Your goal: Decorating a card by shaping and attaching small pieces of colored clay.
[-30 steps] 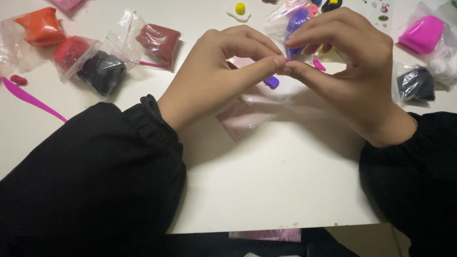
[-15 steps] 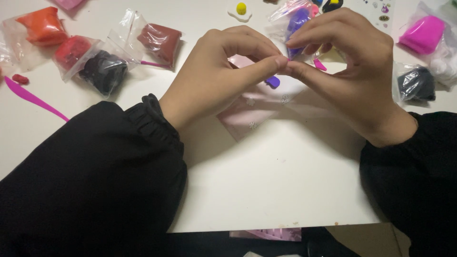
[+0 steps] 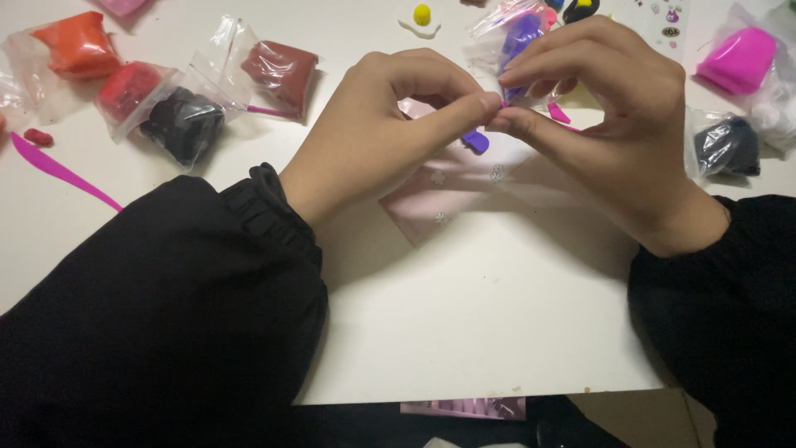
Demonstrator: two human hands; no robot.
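Observation:
My left hand [image 3: 385, 129] and my right hand [image 3: 618, 124] meet fingertip to fingertip above a white table [image 3: 464, 332]. Thumbs and forefingers of both pinch a tiny magenta bit of clay [image 3: 502, 104], mostly hidden by the fingers. Just below the fingertips a small purple clay piece [image 3: 475, 142] lies on a pale pink sheet with small flower marks [image 3: 444, 199]. Both arms wear black sleeves.
Clear bags of clay lie around: orange [image 3: 79, 43], red [image 3: 128, 87], black [image 3: 184, 124], brown [image 3: 282, 73], purple [image 3: 518, 33], magenta [image 3: 738, 58], another black [image 3: 725, 145]. A pink plastic tool [image 3: 58, 172] lies at left. The table's front edge [image 3: 497, 396] runs below.

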